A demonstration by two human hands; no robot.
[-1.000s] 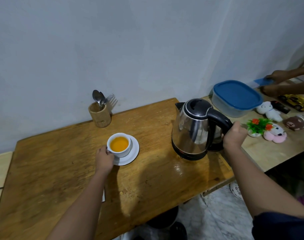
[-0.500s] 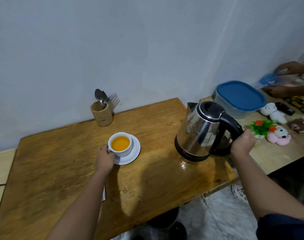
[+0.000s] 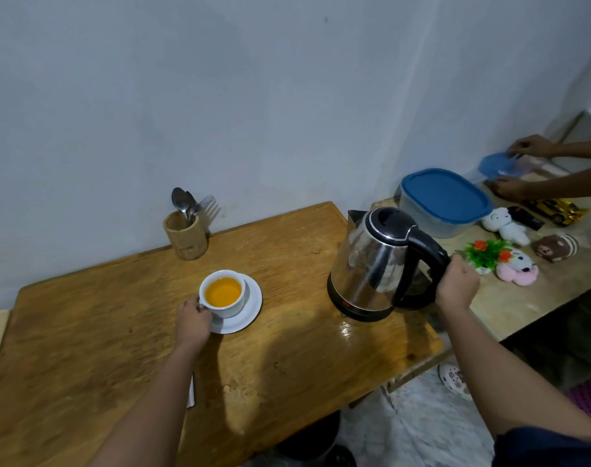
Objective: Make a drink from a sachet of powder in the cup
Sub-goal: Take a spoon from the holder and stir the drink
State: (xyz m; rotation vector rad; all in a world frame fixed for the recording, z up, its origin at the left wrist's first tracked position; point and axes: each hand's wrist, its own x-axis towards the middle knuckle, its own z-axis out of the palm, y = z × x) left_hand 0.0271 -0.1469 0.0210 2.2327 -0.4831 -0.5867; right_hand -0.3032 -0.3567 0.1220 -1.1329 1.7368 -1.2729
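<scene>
White cup on its saucer, mid-surface, already filled near the brim with clear orange liquid: powder in and water poured, by the look of it. Left to do, most likely: parking the kettle, then stirring, with the spoons waiting untouched in the wooden holder by the wall. No sachet recognisable anywhere; only a white scrap half hidden under the left forearm, too little showing to name.

Left hand against the cup's near-left side, fingers curled at the wall or handle, touching; exact pinch hidden behind the knuckles. Right hand well apart to the right, fingers wrapped tight round the kettle's black handle, kettle tilted back, spout away from the cup, base at or just off the surface, hard to say which.

Beyond, on a paler side surface: blue-lidded box, small toys, another person's hands busy with something blue
</scene>
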